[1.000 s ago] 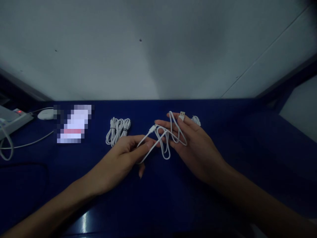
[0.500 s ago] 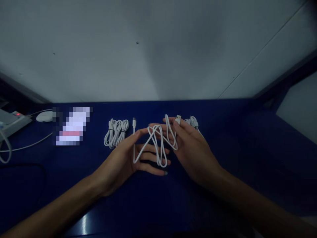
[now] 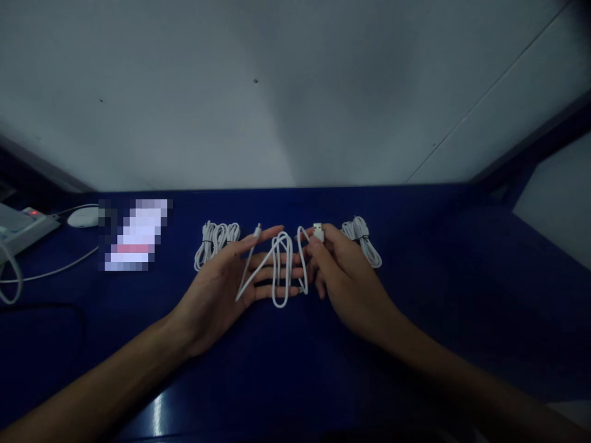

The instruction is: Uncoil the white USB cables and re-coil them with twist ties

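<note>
A white USB cable [image 3: 279, 305] hangs in loose loops between my two hands, above the blue table. My left hand [image 3: 215, 289], palm up with its fingers stretched out, supports the loops and has the small connector [image 3: 257, 231] at its thumb and forefinger. In my right hand [image 3: 348, 274] the USB-A plug [image 3: 318, 234] is pinched by the thumb against the fingers, its metal end pointing away from me. Past my left hand lie white cables [image 3: 207, 246] coiled and tied with dark bands, partly hidden by the hand. Another tied white cable bundle [image 3: 370, 251] rests behind my right hand.
The blue table [image 3: 286, 381] meets a grey wall panel [image 3: 184, 123] at the back. At left are a pixelated bright rectangle [image 3: 136, 237], a white rounded device [image 3: 84, 216] and a power strip [image 3: 34, 229] with a red light and cords.
My hands have drawn closer together, the right one moving left with the plug. The loops now lie more upright on my left fingers, and the right-hand bundle shows more fully.
</note>
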The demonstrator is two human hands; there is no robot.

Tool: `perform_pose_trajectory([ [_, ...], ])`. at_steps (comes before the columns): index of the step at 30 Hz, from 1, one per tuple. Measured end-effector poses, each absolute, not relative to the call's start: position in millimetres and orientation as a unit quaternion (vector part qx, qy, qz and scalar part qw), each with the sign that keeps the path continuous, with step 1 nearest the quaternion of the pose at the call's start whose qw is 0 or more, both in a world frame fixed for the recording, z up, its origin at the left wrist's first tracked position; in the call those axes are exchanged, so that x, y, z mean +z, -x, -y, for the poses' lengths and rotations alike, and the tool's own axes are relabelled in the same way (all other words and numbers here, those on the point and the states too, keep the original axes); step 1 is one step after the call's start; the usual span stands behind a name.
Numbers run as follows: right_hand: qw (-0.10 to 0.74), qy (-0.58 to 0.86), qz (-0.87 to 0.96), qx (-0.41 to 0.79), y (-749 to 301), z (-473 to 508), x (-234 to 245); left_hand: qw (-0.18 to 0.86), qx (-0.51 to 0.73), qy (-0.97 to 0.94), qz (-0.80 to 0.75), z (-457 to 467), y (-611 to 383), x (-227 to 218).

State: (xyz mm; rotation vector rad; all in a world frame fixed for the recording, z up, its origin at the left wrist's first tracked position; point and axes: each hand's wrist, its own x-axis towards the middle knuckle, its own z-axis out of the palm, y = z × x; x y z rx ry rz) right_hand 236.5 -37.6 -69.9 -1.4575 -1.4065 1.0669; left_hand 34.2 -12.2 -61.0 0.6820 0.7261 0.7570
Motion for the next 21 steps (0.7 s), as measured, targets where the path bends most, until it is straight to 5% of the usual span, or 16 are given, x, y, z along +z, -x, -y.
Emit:
perform_pose_trajectory([
  [6,0.419,0.518,0.447,0.597,-230.8,36.9,-66.1,0.78,0.351,-0.368,-0.364,15.6,-36.5,-59.7],
  [21,0.432,0.445,0.338,0.708,-228.7,33.9,-76.8,0.704,0.391,-0.434,-0.405,12.9,-34.7,-64.2],
])
